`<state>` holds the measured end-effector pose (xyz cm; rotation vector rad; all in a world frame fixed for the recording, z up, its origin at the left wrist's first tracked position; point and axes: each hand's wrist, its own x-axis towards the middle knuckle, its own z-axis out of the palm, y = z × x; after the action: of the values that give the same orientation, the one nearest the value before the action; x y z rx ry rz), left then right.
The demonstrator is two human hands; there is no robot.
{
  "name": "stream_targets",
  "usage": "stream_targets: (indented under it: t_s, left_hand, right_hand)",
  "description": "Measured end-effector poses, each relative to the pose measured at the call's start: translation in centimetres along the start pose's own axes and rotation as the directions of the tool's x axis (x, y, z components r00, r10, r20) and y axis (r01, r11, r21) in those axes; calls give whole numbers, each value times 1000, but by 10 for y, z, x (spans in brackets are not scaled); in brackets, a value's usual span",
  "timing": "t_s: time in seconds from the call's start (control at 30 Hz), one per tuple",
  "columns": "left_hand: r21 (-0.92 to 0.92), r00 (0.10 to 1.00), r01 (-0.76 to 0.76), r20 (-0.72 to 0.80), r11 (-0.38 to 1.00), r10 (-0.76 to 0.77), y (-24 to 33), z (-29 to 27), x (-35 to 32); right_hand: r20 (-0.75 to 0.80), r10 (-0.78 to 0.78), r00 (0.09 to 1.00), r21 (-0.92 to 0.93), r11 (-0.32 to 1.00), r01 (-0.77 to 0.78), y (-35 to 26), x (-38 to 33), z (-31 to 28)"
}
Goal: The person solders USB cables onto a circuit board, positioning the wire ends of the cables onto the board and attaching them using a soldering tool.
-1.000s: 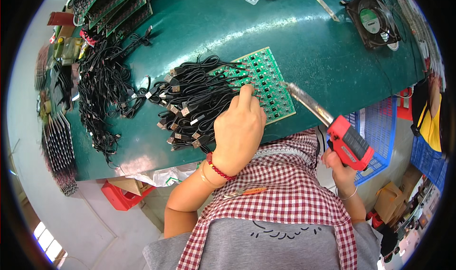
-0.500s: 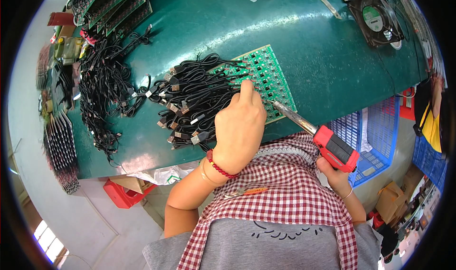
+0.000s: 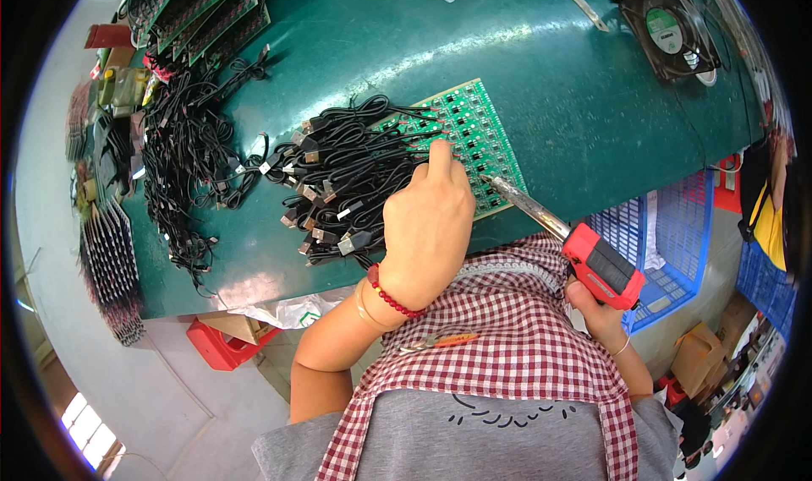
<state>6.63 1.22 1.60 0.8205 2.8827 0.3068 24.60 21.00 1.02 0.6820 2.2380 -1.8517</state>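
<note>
A green circuit board [image 3: 484,130] lies on the table with a bundle of black USB cables [image 3: 338,155] fanned out over its left part. Thin red wire ends show along the board's upper rows. My left hand [image 3: 430,219] is closed over the board's middle, fingers pinched around a cable end; the exact spot is hidden under the fingers. In my right hand [image 3: 596,310], wrapped round its grip, is a red and black soldering iron [image 3: 602,265]. Its metal barrel slants up-left, with the tip over the board just right of my left fingertips.
More black cables [image 3: 190,143] lie in a heap at the left, below a stack of boards [image 3: 224,20]. A small fan [image 3: 664,29] stands at the far right. Blue plastic crates [image 3: 677,253] sit past the table's right edge, and tweezers [image 3: 440,342] rest on my apron.
The soldering iron has shifted slightly to the right, its tip now a little farther from my left fingertips. My left hand has stayed almost still.
</note>
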Motion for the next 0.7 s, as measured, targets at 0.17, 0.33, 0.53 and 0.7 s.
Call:
stream_targets:
  t_s: [0.17, 0.33, 0.53, 0.7]
  left_hand:
    - [24, 1000, -1, -8, 1000, 2, 0, 0, 0]
    - [24, 1000, -5, 2, 1000, 5, 0, 0, 1]
    - [-48, 1000, -2, -29, 999, 0, 0, 2, -1]
    - [-37, 999, 9, -36, 999, -10, 1, 3, -4]
  right_hand:
    - [6, -103, 995, 4, 995, 103, -3, 3, 3]
    - [-56, -62, 997, 39, 997, 64, 2, -3, 5]
    - [-53, -54, 997, 52, 997, 56, 9, -4, 2]
    - [29, 85, 996, 102, 991, -87, 14, -11, -6]
